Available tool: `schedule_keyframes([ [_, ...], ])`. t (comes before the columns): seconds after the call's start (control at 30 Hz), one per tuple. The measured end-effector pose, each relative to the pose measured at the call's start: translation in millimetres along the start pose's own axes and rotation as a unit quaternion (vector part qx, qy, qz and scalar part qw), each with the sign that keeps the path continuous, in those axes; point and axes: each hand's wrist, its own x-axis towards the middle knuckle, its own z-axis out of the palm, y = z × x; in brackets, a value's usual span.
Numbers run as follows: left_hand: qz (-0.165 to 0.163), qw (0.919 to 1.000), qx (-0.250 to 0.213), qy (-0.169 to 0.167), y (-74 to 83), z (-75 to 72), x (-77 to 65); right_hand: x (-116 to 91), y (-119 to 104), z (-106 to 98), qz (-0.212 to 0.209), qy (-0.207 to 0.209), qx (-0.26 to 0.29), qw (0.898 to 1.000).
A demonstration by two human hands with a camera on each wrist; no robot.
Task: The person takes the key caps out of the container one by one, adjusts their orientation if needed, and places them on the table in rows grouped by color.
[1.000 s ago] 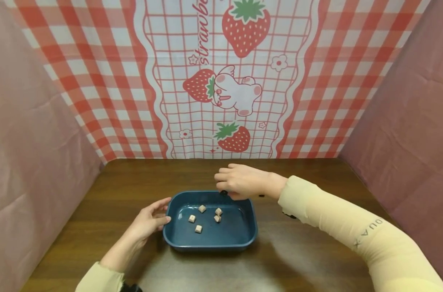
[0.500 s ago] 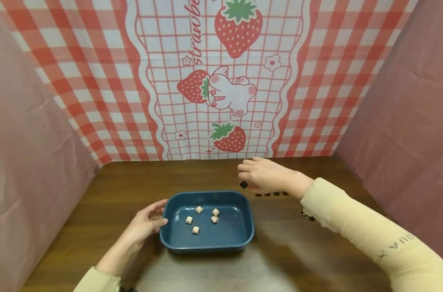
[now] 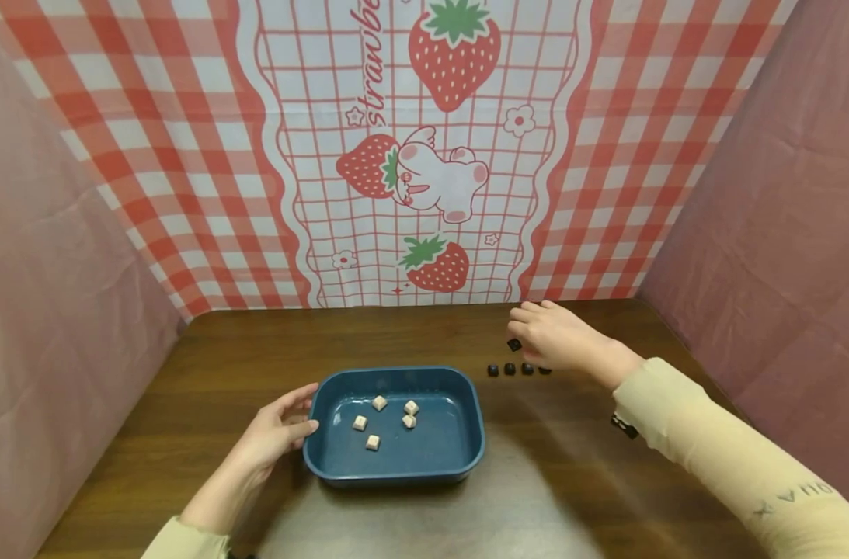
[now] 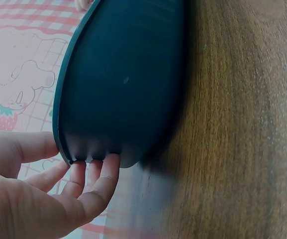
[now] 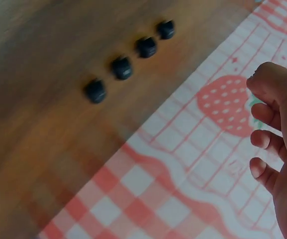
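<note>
A blue rectangular tray (image 3: 393,479) stands on the table, several white keycaps (image 3: 373,442) scattered inside it. At its left end my left hand (image 3: 272,436) holds the wall, thumb at the rim and fingers against the outside. In the left wrist view the fingertips touch the end of the tray (image 4: 128,79). My right hand (image 3: 557,338) pinches a black keycap (image 3: 513,345) above the table, beyond the tray's back right corner. Just below that hand, several black keycaps (image 3: 510,369) lie in a row; the rightmost is partly hidden in the head view.
The wooden table (image 3: 256,341) runs back to a red checked cloth (image 3: 207,225) with strawberry prints. Pink cloth walls (image 3: 67,310) close off both sides. In the right wrist view the row of black keycaps (image 5: 122,67) is spaced apart on the wood.
My right hand has moved right from over the tray's back edge to above the row, with the black keycap still pinched. The row has come into view; my left hand stays at the tray.
</note>
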Motion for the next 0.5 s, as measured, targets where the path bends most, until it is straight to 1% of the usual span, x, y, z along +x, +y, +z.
schedule_keyframes([
  [0.23, 0.002, 1.0000, 0.002, -0.002, -0.2, -0.1, -0.1, -27, 13, 18, 0.061, -0.020, 0.001, 0.998],
  [0.5, 0.004, 1.0000, 0.001, -0.004, 0.1, -0.3, 0.8, -55, 17, 42, 0.102, -0.039, 0.005, 0.994],
])
